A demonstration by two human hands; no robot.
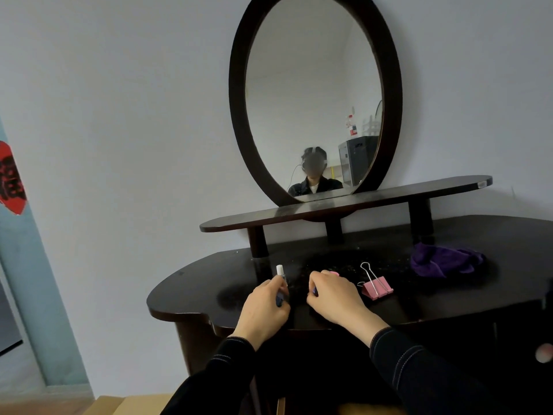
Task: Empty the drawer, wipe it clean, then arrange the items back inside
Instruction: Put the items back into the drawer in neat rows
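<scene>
My left hand (264, 307) grips a slim pen-like tube (280, 277) with a white cap, held upright over the dark dresser top (209, 283). My right hand (332, 295) curls over a small pink item (333, 273) lying on the top; most of that item is hidden under my fingers. A pink binder clip (376, 287) with silver handles lies just right of my right hand. A purple cloth (443, 260) sits crumpled farther right, near the back. The drawer itself is not visible.
An oval mirror (314, 97) in a dark frame stands behind a raised shelf (344, 205) on three short legs. A round knob (544, 353) shows on the dresser front at the right edge. A cardboard box (119, 405) lies on the floor, lower left.
</scene>
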